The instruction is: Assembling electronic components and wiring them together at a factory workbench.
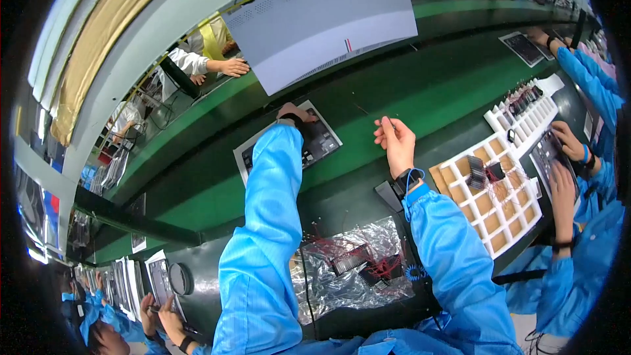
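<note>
My left hand [293, 114], at the end of a blue sleeve, reaches over a flat dark panel with a pale border [322, 139] on the green belt [368, 158]. The hand lies at the panel's far edge; its fingers are mostly hidden. To the right, my right hand [396, 144] is raised over the belt with thumb and fingers drawn together. Whatever may be between those fingertips is too small to make out. A dark band and a blue cord [409, 190] circle the right wrist.
Between my forearms lies a clear plastic bag [348, 269] with red-wired black parts. At right stands a white compartment tray [490, 227] beside a white slotted rack [526, 110]. A grey panel [322, 26] hangs over the belt. Co-workers' hands [562, 190] work at the right.
</note>
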The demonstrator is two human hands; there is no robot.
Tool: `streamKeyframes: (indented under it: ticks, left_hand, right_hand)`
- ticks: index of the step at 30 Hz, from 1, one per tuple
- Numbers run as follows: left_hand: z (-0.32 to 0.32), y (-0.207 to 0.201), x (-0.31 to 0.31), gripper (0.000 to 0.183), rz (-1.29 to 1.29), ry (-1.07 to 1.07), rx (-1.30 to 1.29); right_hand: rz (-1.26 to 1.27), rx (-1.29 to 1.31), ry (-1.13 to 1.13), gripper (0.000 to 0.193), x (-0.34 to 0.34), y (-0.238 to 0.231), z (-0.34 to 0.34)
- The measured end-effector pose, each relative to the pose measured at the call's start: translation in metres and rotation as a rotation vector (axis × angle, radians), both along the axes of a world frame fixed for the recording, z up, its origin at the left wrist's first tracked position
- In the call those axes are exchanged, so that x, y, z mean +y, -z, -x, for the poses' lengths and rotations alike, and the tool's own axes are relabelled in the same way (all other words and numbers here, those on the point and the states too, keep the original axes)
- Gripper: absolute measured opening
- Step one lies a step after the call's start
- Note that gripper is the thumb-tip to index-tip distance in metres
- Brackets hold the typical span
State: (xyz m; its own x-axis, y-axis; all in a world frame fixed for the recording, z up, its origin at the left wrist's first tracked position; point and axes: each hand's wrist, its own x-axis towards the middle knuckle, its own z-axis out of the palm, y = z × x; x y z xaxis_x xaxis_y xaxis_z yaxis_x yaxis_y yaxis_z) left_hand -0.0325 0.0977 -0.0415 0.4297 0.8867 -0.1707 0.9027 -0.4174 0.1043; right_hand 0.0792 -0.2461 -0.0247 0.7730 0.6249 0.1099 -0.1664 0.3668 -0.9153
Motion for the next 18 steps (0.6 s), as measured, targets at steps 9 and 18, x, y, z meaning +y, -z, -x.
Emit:
streamKeyframes:
  ticks: [9,18]
  left_hand:
    - [0.044,-0.060,-0.029,0.038,-0.204,0.021,-0.340]
    - [0.128,-0.204,-0.138,0.023,0.247,0.230,-0.571]
  right_hand:
    - [-0.066,-0.006,-0.022,0.027,0.000,0.001,0.003]
    - [-0.015,-0.067,-0.003,0.030,-0.016,0.017,-0.025]
